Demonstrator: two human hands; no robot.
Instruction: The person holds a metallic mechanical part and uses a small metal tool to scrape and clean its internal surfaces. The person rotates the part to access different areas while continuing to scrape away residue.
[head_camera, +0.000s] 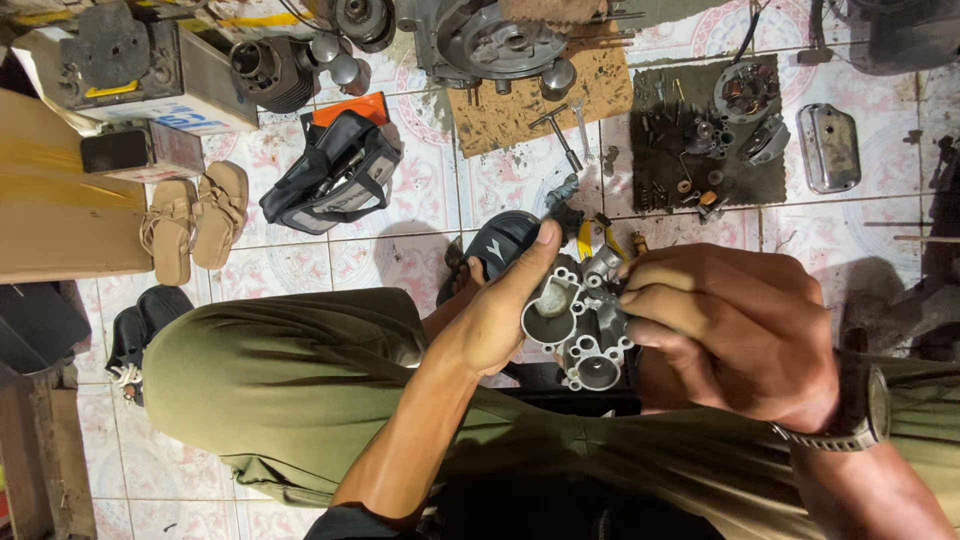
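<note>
Both hands gripping grey metal engine part, tiled floor

Informal engine-repair workshop: engine casings, a cylinder, wrenches and small parts spread on a tiled floor.

Cast metal part: dull grey cast alloy, matt, bores smoother with slight sheen; gripped by left hand and right hand. Wristwatch right of the part: brushed metal case and band. Trousers below the part: olive woven cloth, matt, creased. Floor tiles above the part: glazed ceramic, glossy, grimy. Cardboard sheet above the part: brown, rough, oil-stained. Chrome cover upper right of the part: polished metal, shiny. Sandals far left of the part: tan, matt. Bag upper left of the part: black synthetic cloth, slight sheen.
</note>
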